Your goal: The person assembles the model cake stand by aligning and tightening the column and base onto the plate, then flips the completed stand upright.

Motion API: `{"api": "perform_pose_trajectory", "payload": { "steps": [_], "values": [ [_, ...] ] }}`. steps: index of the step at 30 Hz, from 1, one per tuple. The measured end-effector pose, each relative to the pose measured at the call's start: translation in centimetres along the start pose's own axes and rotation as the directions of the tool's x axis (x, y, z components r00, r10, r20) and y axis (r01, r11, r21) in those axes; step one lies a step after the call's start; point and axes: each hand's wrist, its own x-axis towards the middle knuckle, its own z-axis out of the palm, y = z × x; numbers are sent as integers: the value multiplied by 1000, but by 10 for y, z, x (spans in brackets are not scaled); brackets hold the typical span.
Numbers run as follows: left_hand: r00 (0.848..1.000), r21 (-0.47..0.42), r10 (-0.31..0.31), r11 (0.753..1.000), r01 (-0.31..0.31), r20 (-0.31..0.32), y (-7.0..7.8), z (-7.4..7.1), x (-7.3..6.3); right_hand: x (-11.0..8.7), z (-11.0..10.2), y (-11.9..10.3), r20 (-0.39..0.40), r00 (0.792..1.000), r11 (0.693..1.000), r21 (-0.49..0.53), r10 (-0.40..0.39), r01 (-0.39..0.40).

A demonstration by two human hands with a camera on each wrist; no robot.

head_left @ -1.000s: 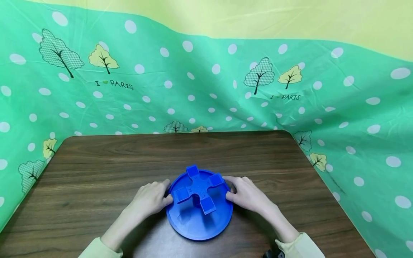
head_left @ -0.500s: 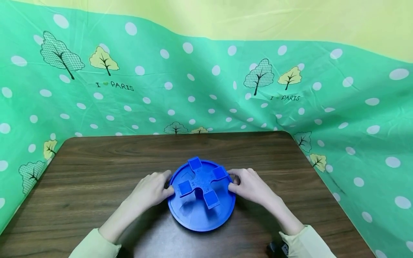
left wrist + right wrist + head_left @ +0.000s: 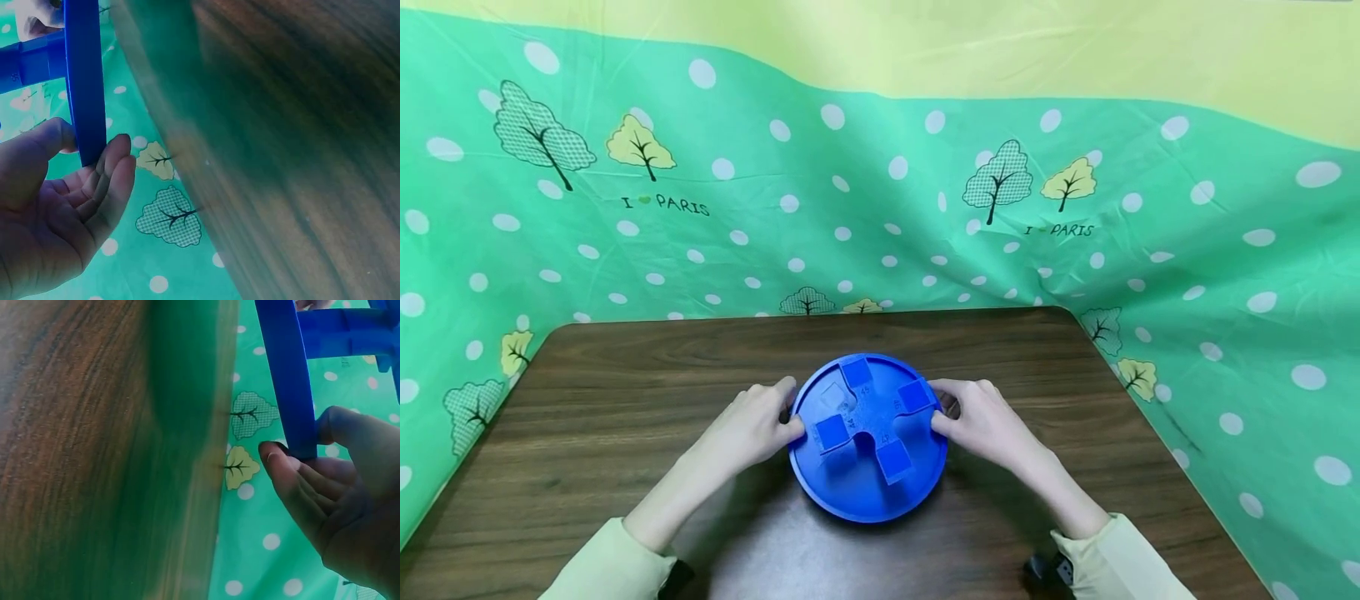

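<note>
A round blue plastic disc (image 3: 867, 507) with a raised rim is held between both hands near the middle of the table. On a short post above it stands a blue four-armed cross (image 3: 874, 410) with square pads at its ends and small raised marks. My left hand (image 3: 751, 427) pinches the disc's left edge, thumb on top and fingers beneath. The right hand (image 3: 985, 418) grips the opposite edge likewise. In the left wrist view, the disc (image 3: 87, 81) shows edge-on, apart from the tabletop; the right wrist view also shows a gap below it. Its underside is hidden.
A dark wood-grain table (image 3: 647, 383) lies under the hands. Green polka-dot cloth (image 3: 880, 208) with printed trees hangs along its back and sides. A small black device (image 3: 1047, 573) sits by the right sleeve's cuff.
Both hands have moved the disc away from the body and slightly right. The cross, which stuck out past the far rim, now appears within the disc's outline. The grip is the same.
</note>
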Motion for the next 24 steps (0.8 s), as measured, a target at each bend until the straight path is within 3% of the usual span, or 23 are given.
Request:
{"api": "perform_pose_trajectory", "payload": {
  "steps": [5, 13, 18, 24],
  "values": [
    [999, -44, -39, 998, 38, -26, 0, -8, 6, 4, -4, -2, -34, 999, 999, 46, -4, 5],
    [994, -109, -59, 993, 49, -91, -2, -18, 10, 10, -14, -6, -53, 998, 986, 165, 17, -8],
    [989, -147, -73, 988, 54, -127, -4, -22, 12, 15, -16, -8, -135, 991, 988, 145, -25, 45],
    [979, -163, -52, 986, 19, -196, -7, -23, 16, 21, -15, -5, -216, 975, 984, 153, -56, 91]
  ]
}}
